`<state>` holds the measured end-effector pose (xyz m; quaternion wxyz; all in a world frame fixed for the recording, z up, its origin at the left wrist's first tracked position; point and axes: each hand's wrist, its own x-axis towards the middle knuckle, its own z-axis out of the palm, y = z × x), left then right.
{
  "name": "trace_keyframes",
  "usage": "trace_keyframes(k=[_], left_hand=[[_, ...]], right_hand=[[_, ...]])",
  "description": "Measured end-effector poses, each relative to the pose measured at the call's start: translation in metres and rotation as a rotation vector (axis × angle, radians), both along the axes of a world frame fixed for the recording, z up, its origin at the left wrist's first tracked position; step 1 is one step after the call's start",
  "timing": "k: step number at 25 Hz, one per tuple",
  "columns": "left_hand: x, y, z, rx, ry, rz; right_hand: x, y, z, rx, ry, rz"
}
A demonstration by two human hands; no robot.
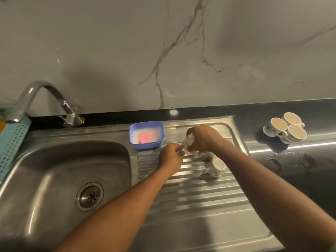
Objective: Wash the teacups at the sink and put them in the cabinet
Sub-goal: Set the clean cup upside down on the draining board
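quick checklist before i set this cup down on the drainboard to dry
1. Grip: right hand wraps the held teacup and left hand pinches at it: ok.
2. Landing spot: bare ribs on the drainboard beside the upturned teacup: ok.
3. Faucet off, no stream visible: ok.
4. Held teacup rinsed clean: too blurred, cannot tell.
5. Three teacups on the counter already washed: cannot tell.
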<state>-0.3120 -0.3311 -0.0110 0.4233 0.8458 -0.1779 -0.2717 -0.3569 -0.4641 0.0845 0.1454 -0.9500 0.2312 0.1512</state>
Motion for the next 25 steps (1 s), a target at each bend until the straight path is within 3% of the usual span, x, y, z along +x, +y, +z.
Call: trace_keyframes(k=[8,14,17,25], left_hand=[[-0.007,-0.009,-0.026,0.04,-0.043,-0.026],[-0.005,-0.005,-0.026,0.044,-0.106,-0.104],[-0.007,-0.007,-0.029,0.062,-0.162,-0.09],[-0.007,-0.009,-0.03,0.058,-0.153,-0.085]], right_hand=[[-0.012,-0.013,-0.026,-0.032,0.018,0.032],[-0.042,-0.066,-0.024,0.308,-0.099,-0.13],[-0.057,-0.074,-0.035,0.278,0.005,-0.121],[-0.056,-0.075,-0.049,0.288,-0.108,-0.107]])
